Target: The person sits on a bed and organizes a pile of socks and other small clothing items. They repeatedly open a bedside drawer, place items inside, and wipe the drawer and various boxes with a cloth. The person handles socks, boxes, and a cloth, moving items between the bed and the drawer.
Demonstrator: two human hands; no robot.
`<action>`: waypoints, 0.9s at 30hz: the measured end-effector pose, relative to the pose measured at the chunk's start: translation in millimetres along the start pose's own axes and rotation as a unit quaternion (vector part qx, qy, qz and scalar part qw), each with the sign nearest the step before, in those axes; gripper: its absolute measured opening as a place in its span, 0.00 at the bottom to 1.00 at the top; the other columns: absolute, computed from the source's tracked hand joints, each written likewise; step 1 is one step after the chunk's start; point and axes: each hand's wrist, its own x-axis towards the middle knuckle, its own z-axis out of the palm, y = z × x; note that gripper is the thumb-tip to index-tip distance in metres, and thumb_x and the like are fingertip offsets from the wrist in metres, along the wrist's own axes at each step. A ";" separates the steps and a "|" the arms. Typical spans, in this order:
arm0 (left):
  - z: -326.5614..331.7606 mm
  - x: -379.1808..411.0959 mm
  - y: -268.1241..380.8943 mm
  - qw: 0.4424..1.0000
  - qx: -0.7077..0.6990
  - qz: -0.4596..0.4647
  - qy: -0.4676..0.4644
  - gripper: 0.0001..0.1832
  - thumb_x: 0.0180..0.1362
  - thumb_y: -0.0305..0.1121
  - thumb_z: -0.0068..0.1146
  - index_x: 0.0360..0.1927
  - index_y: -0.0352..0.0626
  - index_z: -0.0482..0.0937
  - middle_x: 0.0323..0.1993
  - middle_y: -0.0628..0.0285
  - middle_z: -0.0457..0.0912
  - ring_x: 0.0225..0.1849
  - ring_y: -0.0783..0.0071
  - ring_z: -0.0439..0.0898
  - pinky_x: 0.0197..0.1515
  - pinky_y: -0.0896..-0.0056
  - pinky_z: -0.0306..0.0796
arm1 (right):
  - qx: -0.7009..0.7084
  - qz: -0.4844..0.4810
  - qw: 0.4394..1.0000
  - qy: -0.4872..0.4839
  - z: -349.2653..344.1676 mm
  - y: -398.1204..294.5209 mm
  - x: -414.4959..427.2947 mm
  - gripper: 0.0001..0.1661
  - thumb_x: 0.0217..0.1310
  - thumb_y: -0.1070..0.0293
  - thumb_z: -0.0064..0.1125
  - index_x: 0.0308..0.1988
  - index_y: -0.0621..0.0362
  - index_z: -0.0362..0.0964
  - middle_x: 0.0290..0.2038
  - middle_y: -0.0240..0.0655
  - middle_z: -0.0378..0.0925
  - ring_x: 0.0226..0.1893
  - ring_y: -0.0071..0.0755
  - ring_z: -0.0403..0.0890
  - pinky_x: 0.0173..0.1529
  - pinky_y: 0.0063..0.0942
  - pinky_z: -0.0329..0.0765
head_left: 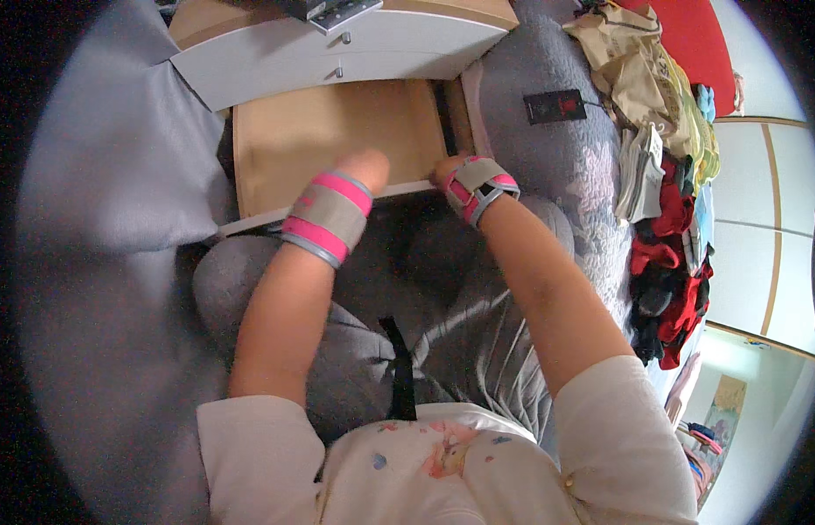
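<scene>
A drawer (283, 141) with a pale wood inside is pulled out from a white nightstand (263, 69) in front of me. My left hand (365, 165) is above the drawer's inside, close to its front edge, and a pink and grey wrist wrap (329, 216) covers the wrist. Its fingers are hidden behind the back of the hand. At the right end of the white drawer front (407, 189), my right hand (449, 168) is closed on the edge, its fingertips mostly hidden. A similar wrap (478, 187) is on that wrist.
Grey bedding (118, 197) hangs close on the left. Right of the drawer, a quilted bed cover (545, 157) bears a black tag (555, 106), folded grey socks (640, 174), a beige bag (624, 59) and red and black clothing (670, 289). Two drawer knobs (344, 38) stick out above.
</scene>
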 end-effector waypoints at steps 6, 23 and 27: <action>57.8 24.1 44.0 0.997 -0.008 -0.053 -0.049 0.13 0.56 0.33 0.48 0.41 0.43 0.82 0.44 0.51 0.80 0.45 0.51 0.79 0.44 0.42 0.71 | 0.084 0.042 0.974 0.205 -45.3 44.1 72.3 0.26 0.47 0.75 0.55 0.51 0.54 0.67 0.50 0.41 0.71 0.48 0.49 0.75 0.49 0.41 0.75; 49.8 -7.7 7.3 0.998 -0.006 0.033 0.054 0.09 0.51 0.29 0.49 0.27 0.45 0.82 0.28 0.56 0.82 0.33 0.59 0.82 0.34 0.58 0.74 | 0.055 -0.068 0.995 0.041 -50.9 41.3 87.1 0.23 0.63 0.60 0.35 0.54 0.51 0.68 0.52 0.45 0.73 0.52 0.46 0.74 0.55 0.40 0.72; -9.1 -32.8 -15.1 0.988 -0.005 0.104 0.111 0.09 0.49 0.28 0.48 0.26 0.39 0.81 0.29 0.49 0.80 0.33 0.51 0.80 0.35 0.55 0.74 | 0.102 -0.002 0.995 -0.016 -14.5 42.6 47.9 0.23 0.63 0.59 0.37 0.53 0.51 0.70 0.51 0.44 0.73 0.52 0.46 0.74 0.54 0.40 0.72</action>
